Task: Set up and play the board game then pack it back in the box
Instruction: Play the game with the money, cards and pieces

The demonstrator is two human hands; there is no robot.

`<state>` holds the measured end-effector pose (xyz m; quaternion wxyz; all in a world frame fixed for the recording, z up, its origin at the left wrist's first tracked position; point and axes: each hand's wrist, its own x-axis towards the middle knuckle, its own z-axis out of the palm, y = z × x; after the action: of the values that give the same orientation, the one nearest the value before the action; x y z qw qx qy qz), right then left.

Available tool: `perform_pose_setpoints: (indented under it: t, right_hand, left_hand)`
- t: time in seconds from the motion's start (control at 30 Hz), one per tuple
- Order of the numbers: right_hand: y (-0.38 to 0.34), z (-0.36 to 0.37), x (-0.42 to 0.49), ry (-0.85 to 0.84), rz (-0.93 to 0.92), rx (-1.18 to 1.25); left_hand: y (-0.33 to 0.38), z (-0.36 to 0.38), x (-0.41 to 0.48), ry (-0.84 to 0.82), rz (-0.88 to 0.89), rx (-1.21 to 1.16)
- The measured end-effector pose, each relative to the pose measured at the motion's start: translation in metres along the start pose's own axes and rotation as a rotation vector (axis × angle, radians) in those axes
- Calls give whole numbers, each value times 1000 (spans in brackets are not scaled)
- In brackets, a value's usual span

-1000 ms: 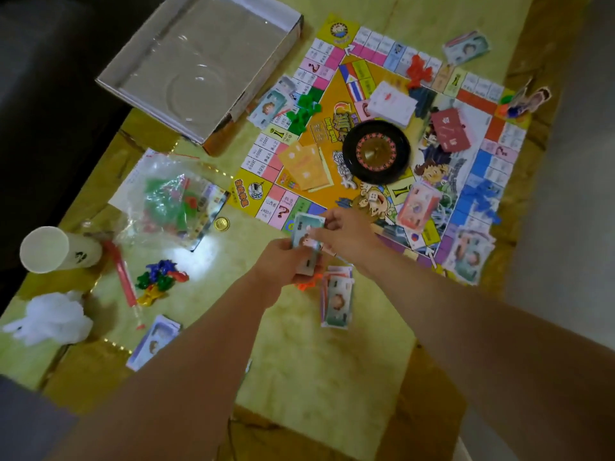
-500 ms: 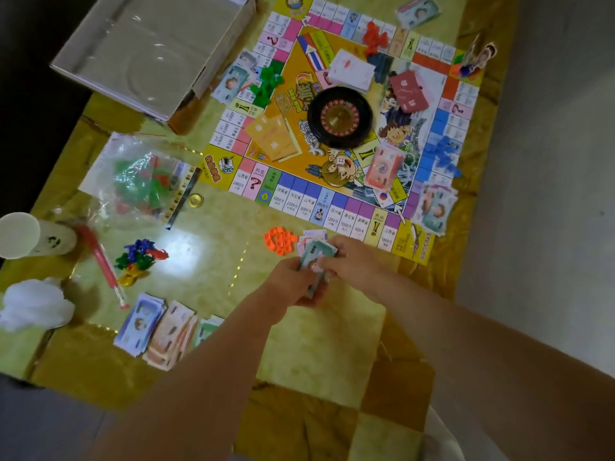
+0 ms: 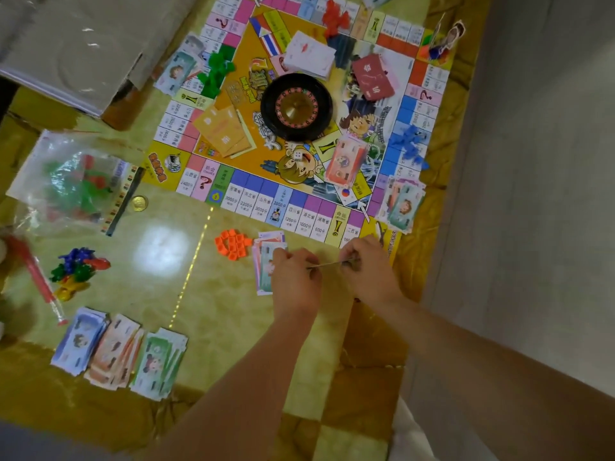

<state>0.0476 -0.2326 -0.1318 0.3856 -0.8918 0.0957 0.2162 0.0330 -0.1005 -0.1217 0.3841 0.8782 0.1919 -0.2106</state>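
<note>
The colourful game board (image 3: 253, 204) lies open on the table with a black roulette wheel (image 3: 296, 106) at its centre. My left hand (image 3: 294, 277) and my right hand (image 3: 367, 271) both pinch a thin stack of play money (image 3: 329, 263), seen edge-on, just below the board's near edge. A small pile of banknotes (image 3: 263, 257) lies on the table under my left hand, beside a cluster of orange houses (image 3: 233, 243). The open game box (image 3: 76, 54) sits at the far left.
Three stacks of play money (image 3: 116, 352) lie at the near left. A plastic bag of pieces (image 3: 76, 181), a gold coin (image 3: 139, 203), coloured pawns (image 3: 78, 267) and a red stick (image 3: 36, 274) are left of centre. Cards, green, red and blue houses sit on the board.
Both hands have drawn back from the board's near edge toward me with the banknotes, now held flat and edge-on between them. The camera has tilted down, showing the money stacks at near left.
</note>
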Motion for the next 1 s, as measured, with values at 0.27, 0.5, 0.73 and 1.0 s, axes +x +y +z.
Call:
perform_pose_setpoints:
  t: [0.27,0.5,0.73,1.0]
  right_hand:
    - [2,-14,13,-47,54,166]
    - [-19,-54,35,-191,397,646]
    - [-29,-90,95,-64,326,584]
    - [-38,-84,164,-1,300,173]
  left_hand:
    - [2,3,6,37,53,83]
    - [50,-5,32,-62,-123,-382]
    - [72,-12,78,-80,-118,-211]
    - [62,-12,121,-88,-248,-65]
